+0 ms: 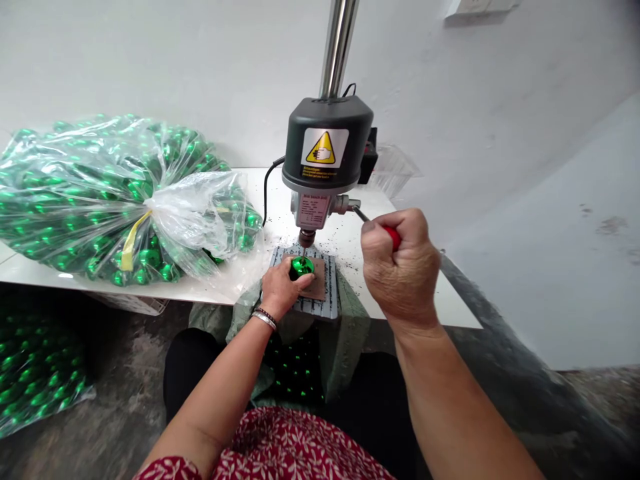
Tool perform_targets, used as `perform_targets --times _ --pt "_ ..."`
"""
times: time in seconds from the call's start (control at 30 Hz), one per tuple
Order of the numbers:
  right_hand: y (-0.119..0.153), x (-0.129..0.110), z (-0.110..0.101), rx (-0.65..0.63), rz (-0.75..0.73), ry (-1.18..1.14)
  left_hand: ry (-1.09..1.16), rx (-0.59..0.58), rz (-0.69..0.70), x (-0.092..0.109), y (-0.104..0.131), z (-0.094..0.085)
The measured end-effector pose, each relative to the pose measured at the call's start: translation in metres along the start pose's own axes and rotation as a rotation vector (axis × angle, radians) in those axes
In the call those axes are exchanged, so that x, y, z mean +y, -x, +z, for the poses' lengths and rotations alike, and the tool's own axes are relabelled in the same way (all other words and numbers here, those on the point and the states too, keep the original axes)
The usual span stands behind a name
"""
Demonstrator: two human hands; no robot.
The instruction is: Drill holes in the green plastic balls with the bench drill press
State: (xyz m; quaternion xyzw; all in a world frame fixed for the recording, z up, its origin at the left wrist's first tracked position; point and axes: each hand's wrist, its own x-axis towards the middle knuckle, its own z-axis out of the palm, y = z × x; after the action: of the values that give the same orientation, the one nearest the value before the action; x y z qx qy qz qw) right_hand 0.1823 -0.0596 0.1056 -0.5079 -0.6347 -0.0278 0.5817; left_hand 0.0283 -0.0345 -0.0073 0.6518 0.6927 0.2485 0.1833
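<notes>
A shiny green ball (303, 267) rests on a brown board (317, 288) on the grey base of a small bench drill press (327, 117). My left hand (283, 287) grips the ball, thumb on the near side and fingers round the left. Straight above the ball is the drill chuck (307, 237), its thin bit reaching down to the ball's top; whether the bit has entered it I cannot tell. My right hand (400, 267) is wrapped round the red-gripped feed lever (391, 237) at the press's right side.
A large tied clear bag of green balls (100, 207) fills the table's left. Another bag of green balls (37, 373) lies on the floor at lower left. An open sack (350, 333) with green balls hangs below the drill base. Dark shavings litter the white table (453, 303).
</notes>
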Motion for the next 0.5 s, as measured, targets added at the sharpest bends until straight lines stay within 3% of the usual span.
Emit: perform_targets --times 0.37,0.5 --pt "0.019 0.010 0.013 0.122 -0.037 -0.008 0.021 0.003 0.018 -0.002 0.001 0.001" --pt "0.031 0.018 0.018 0.101 -0.031 -0.026 0.028 0.003 0.020 -0.002 0.000 0.001"
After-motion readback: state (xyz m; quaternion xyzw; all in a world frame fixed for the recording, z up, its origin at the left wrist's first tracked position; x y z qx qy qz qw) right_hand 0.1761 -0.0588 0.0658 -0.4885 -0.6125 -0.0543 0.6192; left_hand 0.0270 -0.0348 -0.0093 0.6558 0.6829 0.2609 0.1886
